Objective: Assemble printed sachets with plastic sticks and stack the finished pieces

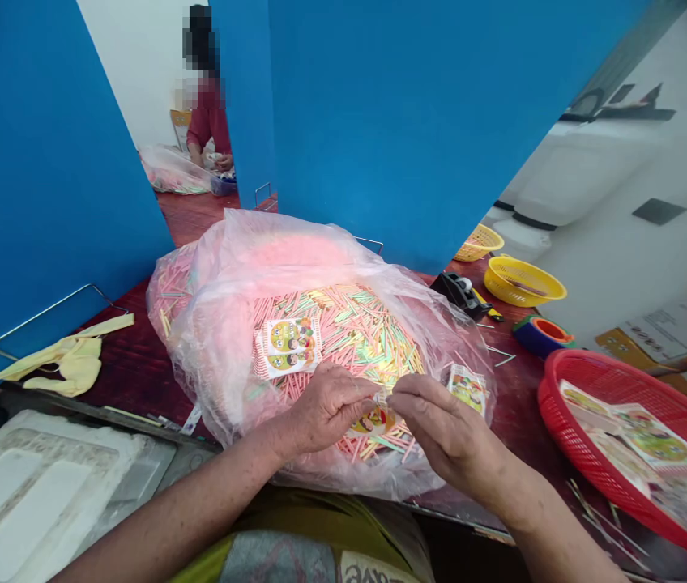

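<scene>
A large clear plastic bag [210,340] lies spread open on the table, full of thin pastel sticks [373,324] in pink, green and yellow. Over the sticks, my left hand [331,401] pinches the top of a small printed packet [373,423]. The fingers of my right hand [441,421] are closed together at the packet's other upper side. My hands partly cover this packet. Several printed packets [288,346] rest on the sticks to the left, and another packet [468,389] lies by the bag's right edge.
A red basket [553,397] with printed packets stands at right. Behind it are a roll of tape [541,336], a yellow basket [526,279] and a black tape dispenser [458,293]. Blue partitions [380,121] rise behind. A yellow cloth mask [70,356] lies left; a person [210,121] works beyond.
</scene>
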{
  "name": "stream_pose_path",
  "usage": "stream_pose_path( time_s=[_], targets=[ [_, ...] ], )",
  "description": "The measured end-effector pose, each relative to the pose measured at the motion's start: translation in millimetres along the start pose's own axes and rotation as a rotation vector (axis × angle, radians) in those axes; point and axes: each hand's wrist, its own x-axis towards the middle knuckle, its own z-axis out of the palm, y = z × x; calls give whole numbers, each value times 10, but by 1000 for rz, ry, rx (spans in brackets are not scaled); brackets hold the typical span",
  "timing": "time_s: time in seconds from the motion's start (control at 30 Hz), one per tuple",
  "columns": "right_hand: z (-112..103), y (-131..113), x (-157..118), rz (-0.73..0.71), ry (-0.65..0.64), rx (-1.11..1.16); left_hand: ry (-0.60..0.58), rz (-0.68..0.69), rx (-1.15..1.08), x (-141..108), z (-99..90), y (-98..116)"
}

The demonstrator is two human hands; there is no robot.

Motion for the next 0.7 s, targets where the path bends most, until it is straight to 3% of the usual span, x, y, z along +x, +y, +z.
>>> stream_pose_path(
  time_s=[0.13, 0.3, 0.5, 0.7],
  targets=[
    [-80, -87, 114, 61, -6, 261, 37, -32, -148, -17, 16, 3],
    [-117, -185, 176, 89, -113, 248, 15, -121, -323, -54, 56, 8],
    [-78, -107, 163, 148, 82, 209, 50, -143, -341, -35, 58, 26],
    [-47, -175, 174, 165, -90, 176, 81, -146, -325, -37, 113, 3]
  ],
)
